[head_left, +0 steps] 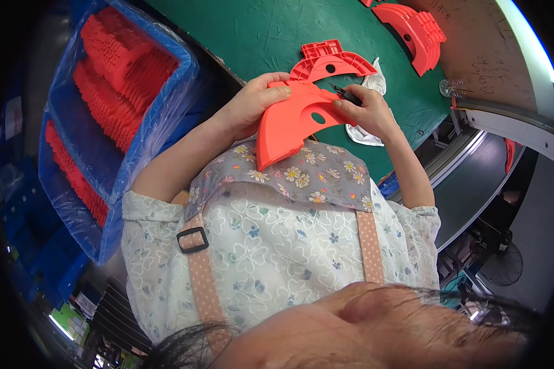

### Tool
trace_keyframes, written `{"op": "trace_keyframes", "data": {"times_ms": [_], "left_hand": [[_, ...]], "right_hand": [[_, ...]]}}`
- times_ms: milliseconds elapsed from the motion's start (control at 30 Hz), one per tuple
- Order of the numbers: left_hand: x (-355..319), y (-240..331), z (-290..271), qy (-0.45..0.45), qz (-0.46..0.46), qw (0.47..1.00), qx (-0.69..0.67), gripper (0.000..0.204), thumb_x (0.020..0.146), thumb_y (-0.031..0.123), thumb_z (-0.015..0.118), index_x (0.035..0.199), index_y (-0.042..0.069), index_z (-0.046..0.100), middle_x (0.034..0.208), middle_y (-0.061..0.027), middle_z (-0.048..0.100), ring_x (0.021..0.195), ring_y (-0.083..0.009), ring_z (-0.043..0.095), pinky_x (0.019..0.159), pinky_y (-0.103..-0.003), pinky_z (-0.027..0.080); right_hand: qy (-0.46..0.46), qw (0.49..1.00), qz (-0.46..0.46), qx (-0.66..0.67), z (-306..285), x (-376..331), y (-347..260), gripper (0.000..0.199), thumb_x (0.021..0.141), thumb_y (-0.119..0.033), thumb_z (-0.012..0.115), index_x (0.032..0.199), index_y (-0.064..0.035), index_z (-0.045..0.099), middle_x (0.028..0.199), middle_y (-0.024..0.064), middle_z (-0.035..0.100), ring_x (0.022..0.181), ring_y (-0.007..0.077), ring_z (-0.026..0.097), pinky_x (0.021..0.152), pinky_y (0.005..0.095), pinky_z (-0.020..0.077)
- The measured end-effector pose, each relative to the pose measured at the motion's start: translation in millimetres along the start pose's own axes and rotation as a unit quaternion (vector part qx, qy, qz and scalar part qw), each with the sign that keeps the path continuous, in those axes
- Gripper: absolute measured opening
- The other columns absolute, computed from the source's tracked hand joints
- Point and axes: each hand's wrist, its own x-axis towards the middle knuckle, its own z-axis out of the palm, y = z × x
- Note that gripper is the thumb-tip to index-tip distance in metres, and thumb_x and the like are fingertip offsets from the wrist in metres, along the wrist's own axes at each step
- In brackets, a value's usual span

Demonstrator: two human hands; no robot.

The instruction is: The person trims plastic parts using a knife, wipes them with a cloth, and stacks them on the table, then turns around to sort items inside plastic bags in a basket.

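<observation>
A curved red plastic part [289, 120] with an oval hole is tilted in front of my apron. My left hand [255, 104] grips its upper left edge, thumb on top. Closed around a small black hand tool [349, 95] with a thin pointed tip, my right hand [370, 112] rests at the part's right end. The tool's exact kind is unclear. Just beyond, another red plastic part [341, 61] lies on the green tabletop [258, 31], its ribbed side showing. White cloth [366, 134] lies partly hidden behind my right hand.
On the left stands a blue bin [117, 178] lined with clear plastic, holding stacked red parts [120, 61]. More red parts [415, 37] sit at the table's far right, beside an upright board [486, 55]. A clear round object [450, 88] and a metal-edged conveyor [474, 184] are to the right.
</observation>
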Motion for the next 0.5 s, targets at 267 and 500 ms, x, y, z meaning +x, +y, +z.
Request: {"op": "trace_keyframes", "data": {"times_ms": [267, 500], "left_hand": [[1.4, -8.1, -8.0, 0.020, 0.004, 1.000, -0.021, 0.051, 0.084, 0.015, 0.051, 0.125, -0.004, 0.028, 0.116, -0.0144, 0.046, 0.101, -0.0175, 0.052, 0.085, -0.029, 0.045], [5.2, -3.6, -6.3, -0.002, 0.002, 0.999, -0.032, 0.059, 0.083, 0.012, 0.052, 0.129, -0.006, 0.020, 0.119, -0.0179, 0.041, 0.104, -0.0209, 0.049, 0.086, -0.032, 0.045]], "right_hand": [[0.079, 0.969, -0.014, 0.232, -16.0, 2.7, 32.6, 0.030, 0.083, -0.022, 0.051, 0.101, 0.0020, 0.054, 0.081, 0.0045, 0.056, 0.074, 0.0096, 0.049, 0.069, 0.0238, 0.0403], [0.161, 0.982, 0.005, 0.102, -18.2, -13.5, 25.9, 0.021, 0.076, -0.020, 0.062, 0.086, -0.0015, 0.058, 0.065, 0.0038, 0.053, 0.059, 0.0093, 0.045, 0.056, 0.0255, 0.0381]]}}
